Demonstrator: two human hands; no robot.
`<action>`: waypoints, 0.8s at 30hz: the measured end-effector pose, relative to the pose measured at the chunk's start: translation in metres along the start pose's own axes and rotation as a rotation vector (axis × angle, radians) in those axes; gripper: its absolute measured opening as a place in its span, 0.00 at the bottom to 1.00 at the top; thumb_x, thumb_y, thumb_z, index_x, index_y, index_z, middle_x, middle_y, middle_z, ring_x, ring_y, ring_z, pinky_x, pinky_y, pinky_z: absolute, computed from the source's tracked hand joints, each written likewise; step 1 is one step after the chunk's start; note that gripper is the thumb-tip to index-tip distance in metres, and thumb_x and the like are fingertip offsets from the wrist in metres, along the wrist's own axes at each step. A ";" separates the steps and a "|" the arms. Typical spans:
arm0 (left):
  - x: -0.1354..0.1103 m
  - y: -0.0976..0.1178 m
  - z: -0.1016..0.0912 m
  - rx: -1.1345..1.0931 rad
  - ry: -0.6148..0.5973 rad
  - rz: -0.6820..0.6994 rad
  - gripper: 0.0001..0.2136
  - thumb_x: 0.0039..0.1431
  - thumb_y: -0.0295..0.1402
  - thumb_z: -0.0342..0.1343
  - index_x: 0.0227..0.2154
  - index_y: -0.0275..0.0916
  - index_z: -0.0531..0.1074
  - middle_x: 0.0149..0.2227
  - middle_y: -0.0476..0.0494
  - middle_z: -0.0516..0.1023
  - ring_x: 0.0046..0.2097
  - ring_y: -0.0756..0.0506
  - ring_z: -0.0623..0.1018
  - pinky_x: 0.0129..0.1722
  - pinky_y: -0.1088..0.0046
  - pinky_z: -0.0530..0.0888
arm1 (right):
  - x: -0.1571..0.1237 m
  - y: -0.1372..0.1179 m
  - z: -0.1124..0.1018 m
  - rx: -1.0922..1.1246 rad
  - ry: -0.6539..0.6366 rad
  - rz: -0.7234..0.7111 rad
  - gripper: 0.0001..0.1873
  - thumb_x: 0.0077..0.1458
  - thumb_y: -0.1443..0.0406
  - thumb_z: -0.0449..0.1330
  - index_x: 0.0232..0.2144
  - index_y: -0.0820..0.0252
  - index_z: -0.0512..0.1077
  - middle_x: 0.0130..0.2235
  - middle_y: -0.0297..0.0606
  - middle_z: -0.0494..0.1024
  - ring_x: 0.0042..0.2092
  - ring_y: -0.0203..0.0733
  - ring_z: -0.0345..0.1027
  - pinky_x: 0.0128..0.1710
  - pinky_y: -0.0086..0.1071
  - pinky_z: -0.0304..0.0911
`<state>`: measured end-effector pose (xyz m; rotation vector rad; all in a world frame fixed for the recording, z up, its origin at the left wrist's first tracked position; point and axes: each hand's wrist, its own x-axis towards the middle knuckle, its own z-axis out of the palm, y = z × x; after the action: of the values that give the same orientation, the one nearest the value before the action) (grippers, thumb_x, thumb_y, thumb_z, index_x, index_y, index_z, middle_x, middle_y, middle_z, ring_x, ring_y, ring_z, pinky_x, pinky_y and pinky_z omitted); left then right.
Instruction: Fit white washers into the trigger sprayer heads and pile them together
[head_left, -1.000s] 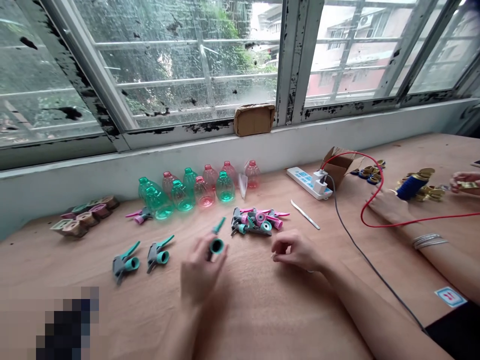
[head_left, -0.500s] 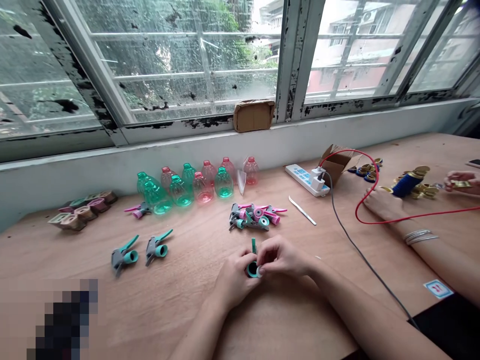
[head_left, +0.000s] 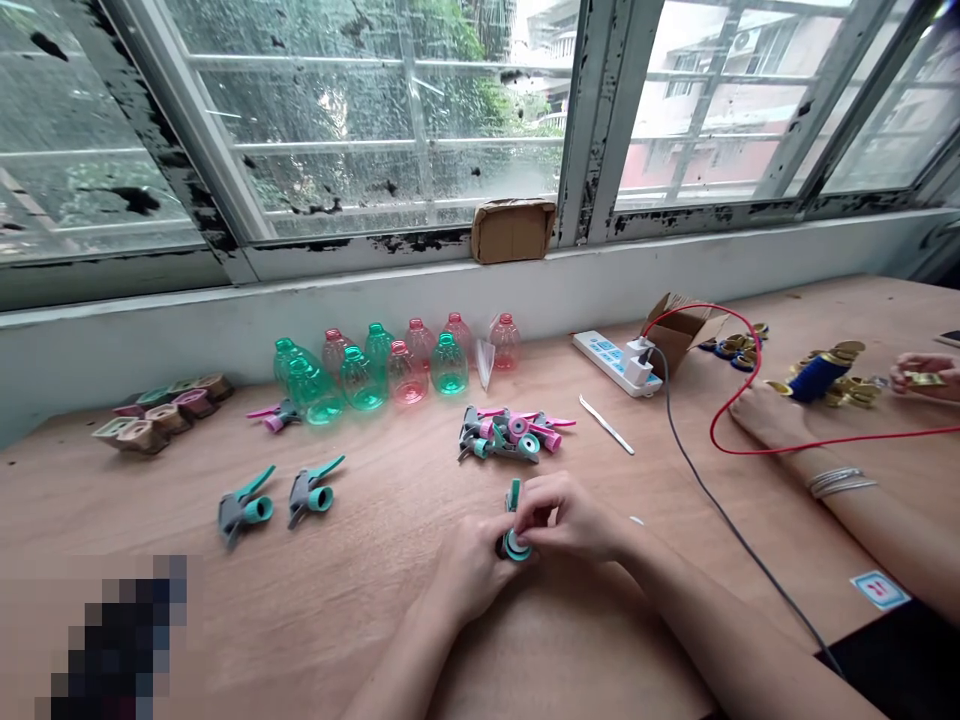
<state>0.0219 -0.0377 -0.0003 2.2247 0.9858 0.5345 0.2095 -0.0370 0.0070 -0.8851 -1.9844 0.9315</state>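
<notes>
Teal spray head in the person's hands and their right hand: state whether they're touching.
Touching. The head view shows the fingers of the right hand pressed against the teal spray head, with no gap between them.

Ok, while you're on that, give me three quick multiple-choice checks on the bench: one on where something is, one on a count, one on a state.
1. Where do the steel tweezers lie?
A) Left of the grey cable
B) On the window sill
C) Inside the cardboard box

2. How many teal-and-grey trigger sprayer heads lie left of the mixed pile of sprayer parts?
A) One
B) Two
C) Four

3. What are the hands doing?
A) Lying open and empty
B) Gripping a pink bottle
C) The left hand and right hand both hold a teal sprayer part

1 A: the tweezers are on the bench, left of the cable.
2 B: two lie side by side.
3 C: both hands' fingers close around it.
</notes>
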 end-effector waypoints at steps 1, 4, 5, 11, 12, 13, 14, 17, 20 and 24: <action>0.000 0.000 0.000 0.011 0.007 -0.010 0.04 0.54 0.30 0.57 0.31 0.40 0.76 0.27 0.51 0.76 0.29 0.50 0.72 0.29 0.78 0.62 | -0.001 0.000 0.000 -0.035 -0.003 -0.026 0.01 0.48 0.70 0.65 0.27 0.62 0.78 0.26 0.34 0.73 0.27 0.32 0.64 0.25 0.23 0.58; -0.001 0.003 -0.002 0.036 0.018 -0.037 0.07 0.54 0.29 0.57 0.34 0.42 0.78 0.29 0.50 0.79 0.30 0.49 0.74 0.30 0.77 0.63 | -0.002 0.000 -0.001 -0.132 -0.016 -0.088 0.04 0.52 0.67 0.64 0.31 0.60 0.79 0.28 0.35 0.73 0.27 0.32 0.64 0.25 0.23 0.58; -0.001 0.003 -0.002 0.045 0.026 -0.046 0.07 0.54 0.30 0.57 0.34 0.43 0.78 0.29 0.50 0.80 0.30 0.49 0.74 0.30 0.77 0.63 | -0.003 0.000 -0.001 -0.163 -0.019 -0.112 0.05 0.54 0.66 0.63 0.33 0.59 0.79 0.29 0.35 0.73 0.27 0.32 0.64 0.25 0.24 0.58; -0.001 0.002 -0.006 0.151 0.068 -0.086 0.05 0.54 0.35 0.59 0.29 0.43 0.79 0.27 0.51 0.80 0.27 0.50 0.72 0.27 0.76 0.60 | -0.004 0.005 0.003 -0.364 0.028 -0.275 0.08 0.58 0.64 0.59 0.34 0.57 0.79 0.30 0.37 0.76 0.30 0.33 0.67 0.29 0.26 0.58; -0.001 0.002 -0.006 0.182 0.064 -0.092 0.05 0.54 0.36 0.60 0.28 0.43 0.79 0.27 0.50 0.80 0.27 0.50 0.72 0.27 0.76 0.59 | -0.004 0.005 0.003 -0.397 0.033 -0.290 0.08 0.58 0.64 0.59 0.33 0.56 0.79 0.30 0.36 0.76 0.30 0.33 0.67 0.29 0.26 0.57; -0.001 0.003 -0.007 0.216 0.060 -0.097 0.05 0.54 0.36 0.60 0.28 0.43 0.78 0.27 0.50 0.80 0.27 0.50 0.72 0.27 0.75 0.58 | -0.004 0.005 0.004 -0.425 0.036 -0.301 0.08 0.59 0.64 0.59 0.33 0.56 0.79 0.29 0.36 0.76 0.30 0.33 0.67 0.29 0.27 0.56; -0.001 0.003 -0.008 0.255 0.056 -0.102 0.05 0.54 0.37 0.60 0.28 0.43 0.78 0.27 0.50 0.80 0.27 0.50 0.73 0.27 0.75 0.58 | -0.004 0.004 0.004 -0.451 0.035 -0.308 0.08 0.59 0.63 0.59 0.34 0.56 0.79 0.29 0.35 0.76 0.29 0.33 0.67 0.29 0.27 0.56; -0.001 0.006 -0.010 0.412 0.051 -0.126 0.07 0.56 0.38 0.58 0.28 0.44 0.78 0.28 0.48 0.81 0.30 0.47 0.76 0.27 0.72 0.56 | -0.004 0.003 0.005 -0.528 0.045 -0.339 0.08 0.59 0.63 0.58 0.33 0.55 0.78 0.27 0.34 0.75 0.28 0.33 0.65 0.28 0.28 0.54; -0.001 0.009 -0.011 0.565 0.050 -0.154 0.09 0.58 0.38 0.55 0.26 0.43 0.77 0.28 0.45 0.81 0.32 0.43 0.78 0.26 0.70 0.55 | -0.005 0.003 0.007 -0.617 0.062 -0.350 0.08 0.60 0.63 0.58 0.32 0.55 0.78 0.25 0.32 0.74 0.27 0.33 0.64 0.27 0.29 0.51; -0.002 0.012 -0.010 0.620 0.058 -0.177 0.09 0.58 0.39 0.55 0.27 0.44 0.77 0.28 0.44 0.81 0.32 0.43 0.78 0.26 0.70 0.54 | -0.006 0.002 0.007 -0.675 0.050 -0.336 0.08 0.60 0.64 0.58 0.32 0.55 0.77 0.25 0.32 0.75 0.27 0.34 0.64 0.27 0.30 0.49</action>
<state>0.0205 -0.0413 0.0146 2.6188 1.5210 0.2271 0.2075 -0.0430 0.0001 -0.8644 -2.3419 0.0324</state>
